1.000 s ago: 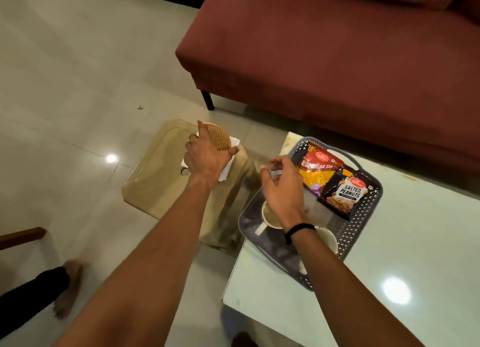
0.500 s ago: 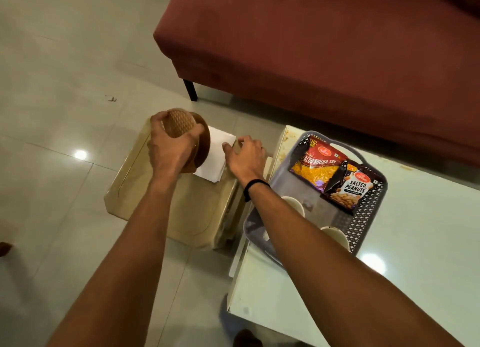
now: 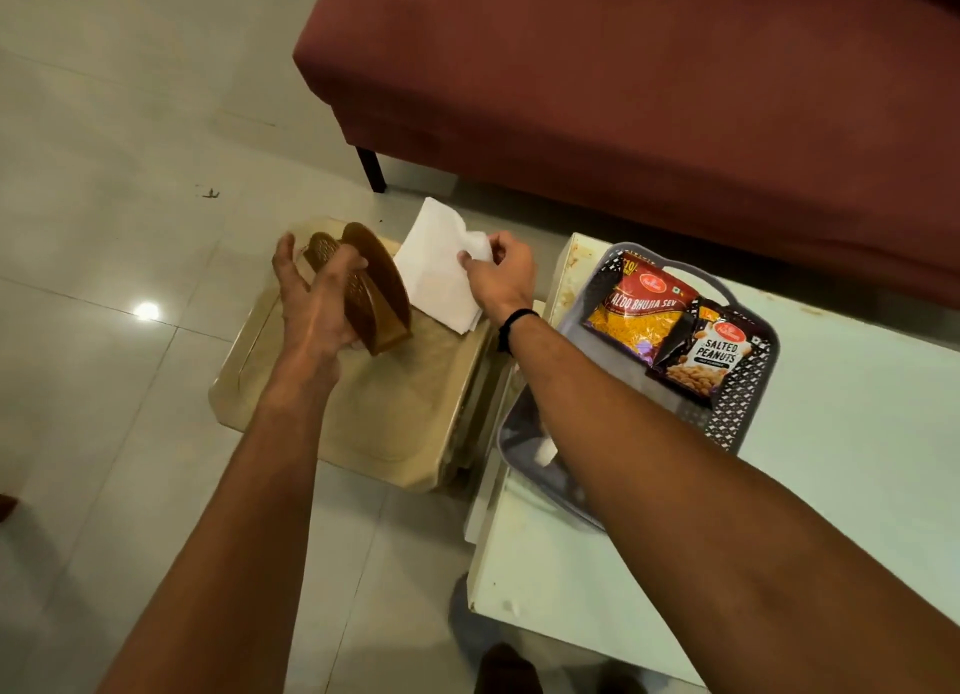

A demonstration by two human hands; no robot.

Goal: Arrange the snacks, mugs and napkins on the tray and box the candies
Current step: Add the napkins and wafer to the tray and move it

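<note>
Two hands busy: left hand (image 3: 317, 304) grips napkin holder (image 3: 363, 288); right hand (image 3: 501, 272) pinches napkins (image 3: 436, 272) beside it.

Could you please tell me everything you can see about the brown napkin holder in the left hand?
The napkin holder looks like dark brown wood or plastic: two rounded upright panels with a patterned, perforated-looking face, joined on a flat base. It is tilted, gripped by the left hand over the beige stool, its base apparently just above the top. The white napkins are out of its slot, pinched by the right hand, beside its right panel.
</note>
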